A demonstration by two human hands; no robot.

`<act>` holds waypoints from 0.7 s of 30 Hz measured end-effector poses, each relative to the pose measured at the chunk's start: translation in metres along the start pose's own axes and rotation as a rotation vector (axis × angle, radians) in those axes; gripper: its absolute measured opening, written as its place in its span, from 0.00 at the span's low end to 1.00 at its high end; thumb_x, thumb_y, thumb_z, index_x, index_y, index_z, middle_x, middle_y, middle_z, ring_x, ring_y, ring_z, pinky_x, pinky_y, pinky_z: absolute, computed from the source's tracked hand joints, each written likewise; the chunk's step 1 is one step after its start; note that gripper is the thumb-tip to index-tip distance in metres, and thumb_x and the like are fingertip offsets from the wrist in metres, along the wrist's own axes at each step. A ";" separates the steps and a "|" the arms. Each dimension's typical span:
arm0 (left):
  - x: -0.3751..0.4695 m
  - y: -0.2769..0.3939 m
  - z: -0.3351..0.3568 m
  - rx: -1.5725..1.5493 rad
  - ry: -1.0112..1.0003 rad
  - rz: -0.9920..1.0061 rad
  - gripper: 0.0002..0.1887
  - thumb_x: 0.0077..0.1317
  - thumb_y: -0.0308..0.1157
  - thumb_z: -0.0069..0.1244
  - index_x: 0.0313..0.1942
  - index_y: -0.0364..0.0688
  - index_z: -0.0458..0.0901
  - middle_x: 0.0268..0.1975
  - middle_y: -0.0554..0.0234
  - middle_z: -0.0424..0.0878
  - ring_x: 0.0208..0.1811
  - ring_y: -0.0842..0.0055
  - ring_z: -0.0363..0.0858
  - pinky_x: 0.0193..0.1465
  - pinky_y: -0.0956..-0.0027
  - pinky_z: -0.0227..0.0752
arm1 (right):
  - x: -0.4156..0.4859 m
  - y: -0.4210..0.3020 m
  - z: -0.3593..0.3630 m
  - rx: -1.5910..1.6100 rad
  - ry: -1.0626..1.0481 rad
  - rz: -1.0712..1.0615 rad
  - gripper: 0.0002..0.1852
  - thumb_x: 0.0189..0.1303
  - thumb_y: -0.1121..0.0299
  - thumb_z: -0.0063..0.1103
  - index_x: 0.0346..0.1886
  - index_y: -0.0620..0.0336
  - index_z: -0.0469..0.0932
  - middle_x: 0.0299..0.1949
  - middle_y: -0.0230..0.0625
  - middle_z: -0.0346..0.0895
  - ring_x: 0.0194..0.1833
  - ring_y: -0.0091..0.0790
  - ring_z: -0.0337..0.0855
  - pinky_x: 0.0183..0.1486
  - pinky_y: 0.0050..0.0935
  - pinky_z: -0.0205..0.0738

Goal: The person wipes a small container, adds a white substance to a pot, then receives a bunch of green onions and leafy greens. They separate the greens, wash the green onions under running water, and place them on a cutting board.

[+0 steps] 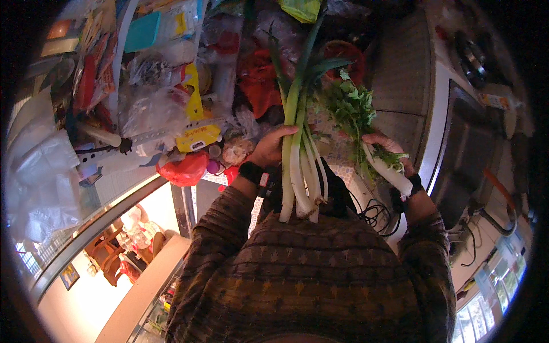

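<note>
My left hand (272, 146) grips a bunch of long leeks or large green onions (297, 163), its thumb across the pale stalks. The white root ends hang down by my sweater, while the dark green leaves reach up and away. In my right hand (388, 148) is leafy green herb, perhaps cilantro (355, 103), together with a thick white stalk or root (388, 172) that lies over the palm towards the wrist. The two bundles are apart. Both wrists bear dark bands.
Shelves at the left hold clear plastic bags (150, 111) and a yellow package (198, 138). A red plastic bag (184, 168) lies below them. Coiled black cables (375, 214) hang near my right forearm. A sink (461, 150) is at the right, and a red basket (344, 60) stands ahead.
</note>
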State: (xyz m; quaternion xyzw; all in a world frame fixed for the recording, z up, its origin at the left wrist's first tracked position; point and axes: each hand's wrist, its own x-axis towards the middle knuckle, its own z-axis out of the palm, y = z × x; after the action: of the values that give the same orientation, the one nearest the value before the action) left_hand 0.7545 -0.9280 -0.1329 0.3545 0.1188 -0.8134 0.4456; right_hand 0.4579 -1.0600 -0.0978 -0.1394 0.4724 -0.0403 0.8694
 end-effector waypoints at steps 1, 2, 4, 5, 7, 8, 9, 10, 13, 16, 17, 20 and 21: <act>0.000 0.000 0.000 0.021 -0.019 0.013 0.16 0.64 0.33 0.50 0.49 0.36 0.74 0.44 0.55 0.80 0.45 0.66 0.80 0.52 0.62 0.73 | 0.003 0.003 -0.002 0.027 -0.006 0.000 0.13 0.59 0.68 0.59 0.46 0.61 0.76 0.40 0.37 0.79 0.34 0.28 0.81 0.38 0.25 0.77; 0.001 0.000 0.001 0.047 -0.019 0.012 0.16 0.64 0.33 0.50 0.49 0.36 0.74 0.44 0.55 0.80 0.44 0.66 0.80 0.51 0.62 0.73 | 0.005 0.006 -0.005 0.010 -0.032 -0.004 0.11 0.59 0.68 0.60 0.44 0.61 0.78 0.38 0.36 0.80 0.34 0.29 0.81 0.39 0.27 0.77; 0.002 -0.001 0.003 0.088 0.005 0.011 0.16 0.63 0.33 0.50 0.49 0.36 0.74 0.43 0.55 0.80 0.44 0.67 0.80 0.51 0.61 0.73 | 0.018 0.014 -0.005 -0.008 -0.127 -0.004 0.14 0.59 0.68 0.59 0.47 0.63 0.77 0.43 0.38 0.79 0.43 0.30 0.80 0.47 0.29 0.76; 0.003 -0.001 0.004 0.104 0.030 0.013 0.16 0.63 0.34 0.50 0.49 0.36 0.74 0.43 0.56 0.80 0.44 0.67 0.80 0.51 0.61 0.74 | 0.018 0.014 -0.007 -0.035 -0.188 0.016 0.15 0.60 0.69 0.58 0.49 0.63 0.76 0.47 0.38 0.78 0.47 0.30 0.78 0.51 0.29 0.73; 0.005 -0.003 0.007 0.085 0.030 0.007 0.16 0.63 0.33 0.51 0.49 0.36 0.74 0.44 0.56 0.80 0.44 0.67 0.80 0.51 0.61 0.74 | 0.017 0.014 -0.005 -0.092 -0.298 -0.029 0.17 0.61 0.71 0.56 0.53 0.64 0.75 0.53 0.37 0.75 0.54 0.29 0.75 0.59 0.29 0.68; 0.006 -0.004 0.007 0.052 0.006 -0.001 0.15 0.63 0.33 0.51 0.48 0.37 0.74 0.44 0.56 0.79 0.45 0.66 0.79 0.51 0.60 0.74 | 0.015 0.013 -0.002 -0.185 -0.287 -0.079 0.17 0.61 0.72 0.56 0.54 0.64 0.74 0.54 0.37 0.74 0.55 0.29 0.74 0.60 0.28 0.66; 0.008 -0.004 0.008 0.018 -0.016 -0.009 0.15 0.63 0.33 0.51 0.48 0.37 0.75 0.45 0.56 0.79 0.45 0.66 0.79 0.51 0.60 0.74 | 0.010 0.012 0.003 -0.226 -0.190 -0.067 0.17 0.62 0.72 0.55 0.54 0.64 0.74 0.53 0.36 0.75 0.54 0.28 0.75 0.59 0.27 0.67; 0.008 -0.005 0.008 0.017 -0.004 -0.020 0.16 0.63 0.33 0.51 0.49 0.38 0.74 0.46 0.55 0.78 0.46 0.65 0.79 0.51 0.60 0.74 | 0.006 0.012 0.010 -0.215 -0.219 -0.091 0.17 0.62 0.71 0.55 0.54 0.64 0.74 0.52 0.36 0.75 0.52 0.27 0.75 0.58 0.26 0.67; 0.008 -0.004 0.006 0.027 0.069 -0.030 0.20 0.61 0.31 0.52 0.53 0.40 0.71 0.49 0.54 0.76 0.47 0.64 0.78 0.52 0.59 0.73 | -0.008 0.008 0.027 -0.174 -0.154 -0.109 0.16 0.62 0.65 0.56 0.50 0.63 0.76 0.45 0.34 0.78 0.45 0.23 0.78 0.52 0.21 0.70; 0.004 -0.001 0.005 0.496 0.076 0.188 0.25 0.60 0.30 0.53 0.57 0.43 0.66 0.51 0.55 0.74 0.48 0.63 0.77 0.52 0.59 0.73 | -0.010 0.014 0.032 -0.373 -0.287 -0.459 0.16 0.63 0.65 0.56 0.51 0.63 0.75 0.48 0.34 0.77 0.47 0.22 0.77 0.55 0.21 0.67; 0.003 0.000 0.006 0.936 -0.018 0.379 0.27 0.60 0.30 0.54 0.59 0.44 0.65 0.51 0.55 0.74 0.49 0.63 0.77 0.52 0.60 0.73 | -0.009 0.021 0.030 -0.408 -0.333 -0.629 0.17 0.63 0.65 0.56 0.51 0.63 0.75 0.48 0.33 0.77 0.47 0.22 0.77 0.54 0.21 0.67; 0.004 -0.001 0.015 0.560 0.064 0.286 0.30 0.58 0.29 0.55 0.61 0.46 0.62 0.52 0.56 0.73 0.49 0.64 0.76 0.51 0.62 0.73 | 0.011 0.036 0.012 -0.345 -0.245 -0.464 0.17 0.64 0.65 0.55 0.52 0.64 0.75 0.49 0.34 0.77 0.48 0.23 0.76 0.55 0.21 0.66; 0.005 -0.002 0.018 0.153 0.061 0.166 0.31 0.58 0.28 0.55 0.61 0.46 0.62 0.52 0.56 0.73 0.50 0.64 0.76 0.51 0.62 0.73 | 0.015 0.046 0.004 -0.328 -0.238 -0.454 0.17 0.64 0.65 0.54 0.53 0.64 0.75 0.51 0.35 0.76 0.49 0.25 0.75 0.56 0.22 0.65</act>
State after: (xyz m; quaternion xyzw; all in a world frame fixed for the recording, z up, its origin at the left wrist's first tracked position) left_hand 0.7424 -0.9392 -0.1237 0.4208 0.0400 -0.7692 0.4793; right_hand 0.4664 -1.0183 -0.1205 -0.3839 0.3242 -0.1402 0.8532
